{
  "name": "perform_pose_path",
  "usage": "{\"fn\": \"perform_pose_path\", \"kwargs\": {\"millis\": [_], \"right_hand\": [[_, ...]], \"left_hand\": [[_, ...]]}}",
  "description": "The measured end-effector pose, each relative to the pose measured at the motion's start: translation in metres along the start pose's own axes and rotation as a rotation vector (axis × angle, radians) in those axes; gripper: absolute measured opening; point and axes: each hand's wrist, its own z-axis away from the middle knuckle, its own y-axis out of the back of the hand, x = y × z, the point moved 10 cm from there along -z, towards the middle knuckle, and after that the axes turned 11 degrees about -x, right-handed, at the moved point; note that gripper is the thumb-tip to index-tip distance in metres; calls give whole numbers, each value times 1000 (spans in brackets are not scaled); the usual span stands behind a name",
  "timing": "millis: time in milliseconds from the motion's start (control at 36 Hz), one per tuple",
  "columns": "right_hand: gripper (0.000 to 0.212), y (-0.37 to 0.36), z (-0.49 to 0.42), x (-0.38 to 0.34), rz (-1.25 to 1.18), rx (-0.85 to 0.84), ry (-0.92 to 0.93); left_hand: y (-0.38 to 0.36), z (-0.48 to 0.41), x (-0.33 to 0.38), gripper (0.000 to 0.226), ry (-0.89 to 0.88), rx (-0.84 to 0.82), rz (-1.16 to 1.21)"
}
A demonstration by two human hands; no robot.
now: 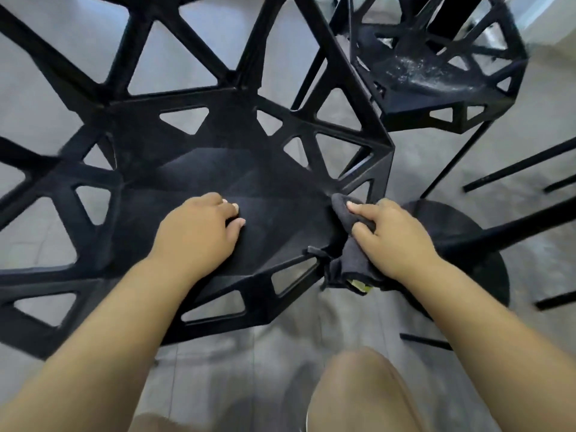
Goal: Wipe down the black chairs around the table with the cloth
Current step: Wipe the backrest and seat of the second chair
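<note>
You are in the middle of wiping the near chair (274,194), working at the right-hand corner of its seat, where the seat meets the open lattice of the side. Your right hand (392,235) grips the cloth (355,260), fingers curled round it and the forefinger pressing its bunched tip against that corner. Your left hand (199,232) rests on the front of the seat with loosely bent fingers, holding nothing, and seems to steady the chair. The hands are well apart. The cloth is dark, soft and thick, folded into a wad, with a small yellow-green scrap showing at its lower end. The chair is hard, matt black, faceted in flat planes and pierced with triangular openings between thick struts. I judge the next move calls for drawing the cloth along those struts and into their angles, where a flat wad will not reach; you may need to pinch a smaller fold. The second chair (414,85), beyond and to the right, shows pale specks on its seat and looks not yet wiped.
</note>
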Motion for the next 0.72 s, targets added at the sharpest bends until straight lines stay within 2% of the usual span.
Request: {"fn": "perform_pose_path", "kwargs": {"millis": [111,222,306,361,444,500,583,722], "right_hand": [[43,-1,13,4,-114,-45,-70],[38,4,20,-5,-178,-131,-159],[47,2,22,-13,-86,-273,-207],[49,-2,24,-22,47,-433,-201],[23,-1,35,-36,31,-635,-183],[15,10,47,-45,-28,-705,-180],[21,39,69,-60,-103,-747,-175],[54,101,103,-85,-130,-750,-134]], "left_hand": [[-3,19,4,32,21,-50,39],[-9,41,8,42,87,-243,37],[-10,59,11,47,134,-412,-9],[-14,74,9,46,182,-558,-33],[-9,103,10,33,252,-796,-9],[5,126,10,26,315,-921,31],[44,150,7,21,339,-943,3],[122,181,1,23,432,-872,30]]}}
